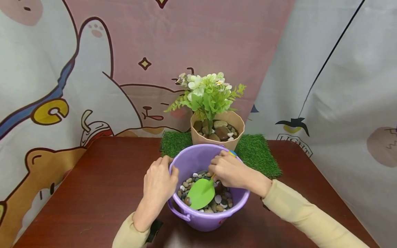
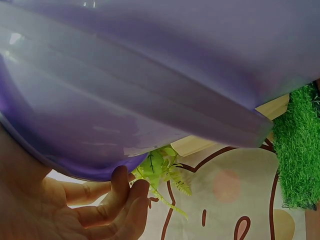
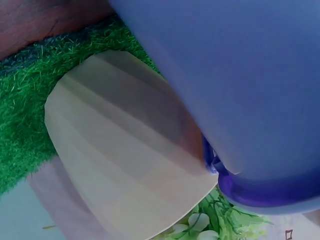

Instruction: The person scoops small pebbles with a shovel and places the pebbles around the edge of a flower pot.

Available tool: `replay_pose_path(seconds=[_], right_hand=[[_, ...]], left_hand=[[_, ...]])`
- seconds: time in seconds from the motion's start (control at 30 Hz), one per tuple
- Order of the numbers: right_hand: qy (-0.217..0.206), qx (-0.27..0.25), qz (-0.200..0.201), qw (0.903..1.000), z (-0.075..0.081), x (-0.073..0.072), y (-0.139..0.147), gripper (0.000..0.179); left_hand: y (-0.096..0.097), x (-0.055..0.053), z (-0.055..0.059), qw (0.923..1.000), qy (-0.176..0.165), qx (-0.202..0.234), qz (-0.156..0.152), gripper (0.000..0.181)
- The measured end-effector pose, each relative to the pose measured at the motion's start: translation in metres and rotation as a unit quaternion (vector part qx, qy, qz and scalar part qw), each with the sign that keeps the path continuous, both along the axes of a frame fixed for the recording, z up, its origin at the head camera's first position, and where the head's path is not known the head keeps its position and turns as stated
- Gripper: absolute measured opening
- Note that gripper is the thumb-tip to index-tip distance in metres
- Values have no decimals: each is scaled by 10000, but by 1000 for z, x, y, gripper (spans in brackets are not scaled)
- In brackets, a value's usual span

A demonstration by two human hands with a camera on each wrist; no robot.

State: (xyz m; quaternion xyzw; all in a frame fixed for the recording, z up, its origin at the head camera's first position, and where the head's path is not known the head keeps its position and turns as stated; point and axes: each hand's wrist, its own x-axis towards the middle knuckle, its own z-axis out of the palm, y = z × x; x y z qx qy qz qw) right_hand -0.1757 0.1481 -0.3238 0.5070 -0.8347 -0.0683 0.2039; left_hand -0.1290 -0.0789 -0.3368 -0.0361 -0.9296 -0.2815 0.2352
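Note:
A purple bucket [image 1: 204, 222] stands at the front middle of the table with several mixed pebbles [image 1: 218, 199] in its bottom. My left hand [image 1: 159, 181] grips its left rim, thumb on the inside; the left wrist view shows those fingers [image 2: 102, 212] outside the bucket wall [image 2: 150, 95]. Reaching in over the right rim, my right hand [image 1: 228, 170] holds a small toy shovel by its handle. The shovel's green blade [image 1: 201, 193] lies low over the pebbles, a brown pebble [image 1: 187, 201] at its left edge. In the right wrist view the bucket's side [image 3: 240, 90] hides that hand.
Right behind the bucket, a beige ribbed pot [image 1: 217, 137] holds stones and white artificial flowers [image 1: 204, 90]. It stands on a green artificial grass mat [image 1: 258, 151]. Printed cartoon cloth [image 1: 173, 38] hangs behind the brown wooden table [image 1: 102, 193].

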Motion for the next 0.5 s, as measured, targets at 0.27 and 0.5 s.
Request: replay_pose_path(seconds=[0.27,0.5], right_hand=[[-613,-302,102,9976,4,0,0,16],[-862,-536,61,9948,8,-2,4,14]], left_hand=[[-1,1,0,10000,32,29,13,20],[-1,0,0,10000,81,17,18,20]])
